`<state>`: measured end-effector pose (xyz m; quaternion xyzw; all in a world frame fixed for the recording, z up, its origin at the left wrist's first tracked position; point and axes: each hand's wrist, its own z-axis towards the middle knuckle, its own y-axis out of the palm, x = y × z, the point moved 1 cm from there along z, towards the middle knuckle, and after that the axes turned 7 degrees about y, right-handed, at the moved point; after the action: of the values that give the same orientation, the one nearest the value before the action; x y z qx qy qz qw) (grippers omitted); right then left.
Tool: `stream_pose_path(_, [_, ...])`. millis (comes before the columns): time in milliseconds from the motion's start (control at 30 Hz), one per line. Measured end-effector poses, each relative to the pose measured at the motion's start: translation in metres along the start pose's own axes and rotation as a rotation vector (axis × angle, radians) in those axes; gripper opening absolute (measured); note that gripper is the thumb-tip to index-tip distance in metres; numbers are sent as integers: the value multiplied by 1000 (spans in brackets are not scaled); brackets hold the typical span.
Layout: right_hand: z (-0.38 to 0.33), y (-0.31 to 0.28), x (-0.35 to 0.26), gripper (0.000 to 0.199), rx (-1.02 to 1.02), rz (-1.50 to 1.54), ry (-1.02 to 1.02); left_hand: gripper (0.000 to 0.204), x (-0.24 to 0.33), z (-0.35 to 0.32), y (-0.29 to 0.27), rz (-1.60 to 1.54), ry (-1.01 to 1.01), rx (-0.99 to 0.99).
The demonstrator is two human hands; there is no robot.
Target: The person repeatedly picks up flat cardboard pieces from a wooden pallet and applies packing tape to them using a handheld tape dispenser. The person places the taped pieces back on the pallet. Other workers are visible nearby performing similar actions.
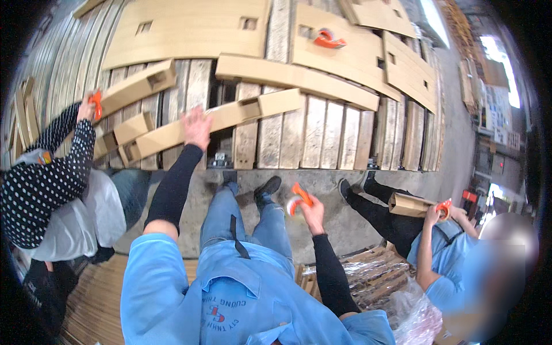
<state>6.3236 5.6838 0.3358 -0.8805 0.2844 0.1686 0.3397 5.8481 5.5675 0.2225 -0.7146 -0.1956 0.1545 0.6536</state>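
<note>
A long, narrow cardboard box (224, 115) lies slantwise across the wooden slats in front of me, with a square cut-out near its right part. My left hand (196, 127) rests on this box left of its middle, fingers stretched out over the top. My right hand (313, 214) is low, in front of the slatted table's near edge, closed around an orange tape dispenser (301, 195). That dispenser is held apart from the box. Just beyond, a second long cardboard box (293, 76) lies across the slats.
Flat cardboard sheets (190, 29) with cut-outs cover the far side; an orange tape dispenser (329, 39) lies on one. At left, a co-worker's hand (86, 106) holds another dispenser by a cardboard box (135, 89). At right, another person holds a box (409, 204). Plastic-wrapped cardboard (374, 282) stands behind.
</note>
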Motion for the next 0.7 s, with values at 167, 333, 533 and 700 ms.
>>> stream_pose_path(167, [-68,-100,187,37,95,1155,497,43,12,-44,-46,-79,-34,30])
stream_pose_path(333, [-99,-108,232,45,137,1676,477,45,82,-93,-44,-137,238,-125])
stream_pose_path(533, [-9,-96,195,52,-72,2050,247,38,235,-21,-54,-489,495,-135])
stream_pose_path(700, [94,-172,63,67,-733,2334,4,32,359,147,-88,-523,539,89])
